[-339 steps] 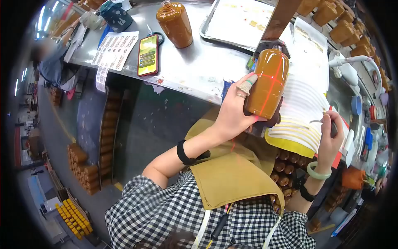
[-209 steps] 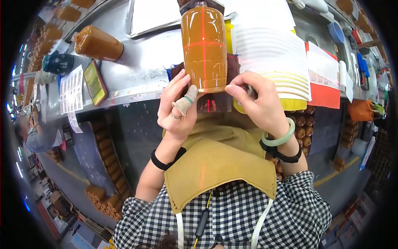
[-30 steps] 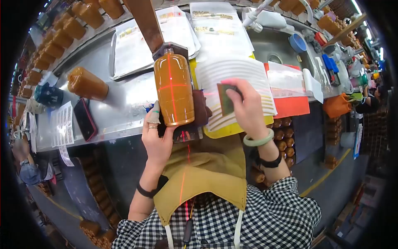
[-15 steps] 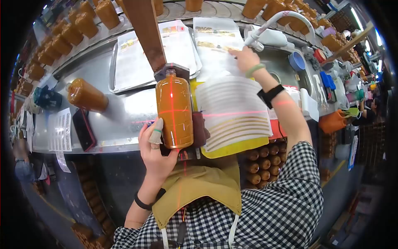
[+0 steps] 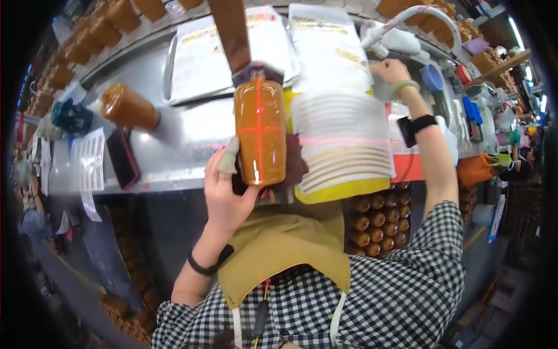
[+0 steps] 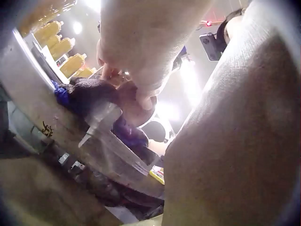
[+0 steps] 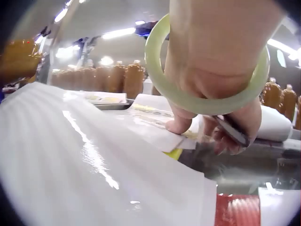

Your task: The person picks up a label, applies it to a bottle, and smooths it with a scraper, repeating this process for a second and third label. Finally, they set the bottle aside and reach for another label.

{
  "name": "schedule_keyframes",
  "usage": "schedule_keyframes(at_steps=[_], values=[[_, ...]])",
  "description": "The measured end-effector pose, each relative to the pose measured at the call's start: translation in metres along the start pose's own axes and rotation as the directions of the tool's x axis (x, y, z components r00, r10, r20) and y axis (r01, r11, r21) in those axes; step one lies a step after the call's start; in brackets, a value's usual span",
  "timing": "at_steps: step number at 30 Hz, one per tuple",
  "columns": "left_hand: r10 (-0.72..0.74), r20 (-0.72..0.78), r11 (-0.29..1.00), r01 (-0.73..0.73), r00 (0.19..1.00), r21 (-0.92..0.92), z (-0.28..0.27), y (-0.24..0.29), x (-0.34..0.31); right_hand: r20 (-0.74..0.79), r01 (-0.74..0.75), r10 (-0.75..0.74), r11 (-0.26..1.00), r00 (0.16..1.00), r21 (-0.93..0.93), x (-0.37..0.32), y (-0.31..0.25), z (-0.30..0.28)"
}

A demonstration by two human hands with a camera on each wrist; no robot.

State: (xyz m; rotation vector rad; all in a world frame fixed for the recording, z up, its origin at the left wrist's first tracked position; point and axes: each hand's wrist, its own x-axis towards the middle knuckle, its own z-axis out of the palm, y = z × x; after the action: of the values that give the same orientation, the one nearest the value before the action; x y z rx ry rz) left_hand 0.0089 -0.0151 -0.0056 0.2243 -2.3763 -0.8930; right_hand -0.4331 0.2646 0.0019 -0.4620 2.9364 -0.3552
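An amber bottle (image 5: 260, 131) lies with its neck against a dark holder (image 5: 257, 72), red laser lines crossing it. My left hand (image 5: 228, 192) holds its base end, fingers along the left side and thumb at the bottom. In the left wrist view, forearm and glare hide most of the grip. My right hand (image 5: 392, 72) is at the right edge of a white sheet with gold decals (image 5: 325, 52). In the right wrist view, one finger of the right hand (image 7: 211, 125) touches the sheet (image 7: 153, 129), while other fingers curl round a dark flat piece (image 7: 233, 131).
Overlapping white strips (image 5: 343, 136) lie on a yellow base right of the bottle. A tray (image 5: 168, 75) with papers stands behind. Left are another amber bottle (image 5: 129, 107), a phone (image 5: 123, 158) and a label sheet (image 5: 87, 154). A white faucet (image 5: 415, 11) arches over the sink.
My right hand has left the white strips, reached back to the decal sheet and shifted right to its edge. The left hand stays at the bottle's base. Earlier, the right hand was beside the bottle.
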Motion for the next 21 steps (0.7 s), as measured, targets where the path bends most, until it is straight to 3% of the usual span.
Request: schedule_keyframes(at_steps=[4,6,7,13,16,18,20,21], values=[[0.001,-0.065,0.995,-0.008,0.998,-0.103,0.003,0.014,0.010,-0.059,0.176,-0.166,0.897,0.984,0.406,-0.063,-0.049,-0.040],[-0.002,-0.053,0.997,-0.002,0.999,-0.073,0.003,0.007,0.003,-0.102,0.280,-0.265,0.828,0.959,0.487,-0.109,-0.079,-0.058],[-0.004,-0.044,0.999,0.001,0.999,-0.047,0.003,0.005,0.000,-0.081,0.258,-0.260,0.776,0.962,0.576,-0.136,-0.097,-0.065],[0.005,-0.022,1.000,-0.005,1.000,-0.023,0.001,-0.001,0.001,0.048,0.195,-0.381,0.575,0.924,0.795,-0.211,-0.138,-0.057],[0.035,0.016,0.999,-0.034,0.999,-0.025,-0.005,0.000,0.004,0.006,0.225,-0.382,0.556,0.924,0.801,-0.231,-0.162,-0.043],[-0.079,0.125,0.970,0.106,0.989,-0.221,-0.017,0.012,0.013,-0.062,0.369,-0.539,0.484,0.840,0.793,-0.235,-0.177,-0.038],[-0.011,0.143,0.988,0.033,0.990,-0.149,-0.027,0.015,0.026,-0.101,0.363,-0.570,0.368,0.815,0.856,-0.247,-0.206,-0.041],[0.026,0.124,0.916,0.026,0.992,-0.401,-0.025,0.012,0.034,-0.102,0.363,-0.569,0.368,0.816,0.856,-0.253,-0.219,-0.049]])
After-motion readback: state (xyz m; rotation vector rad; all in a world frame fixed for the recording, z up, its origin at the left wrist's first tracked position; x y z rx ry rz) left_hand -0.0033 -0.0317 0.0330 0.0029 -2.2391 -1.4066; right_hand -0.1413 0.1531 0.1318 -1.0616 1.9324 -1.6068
